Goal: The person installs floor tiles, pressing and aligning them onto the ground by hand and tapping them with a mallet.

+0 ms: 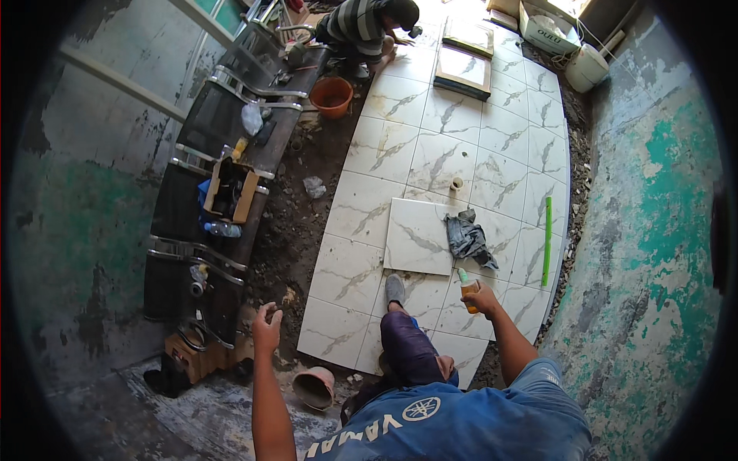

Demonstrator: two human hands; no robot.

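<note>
My right hand [482,300] is closed around a small bottle [467,289] of amber liquid with a pale green top, held above the tiled floor. Out to the left, my left hand [267,326] is raised with its fingers loosely bent and apart, holding nothing. A loose white marbled tile [417,237] lies on top of the laid tiles [346,269] in front of my foot. Against its right edge rests a crumpled dark grey plastic bag [469,238], just beyond the bottle. A small round beige object [456,184] sits farther ahead.
A green straightedge [547,242] lies along the right side. Tile boxes [463,71] stand at the far end near a crouching person [361,31]. Linked black chairs [207,192] line the left, beside rubble, an orange bucket [331,97] and a pinkish bucket [314,387].
</note>
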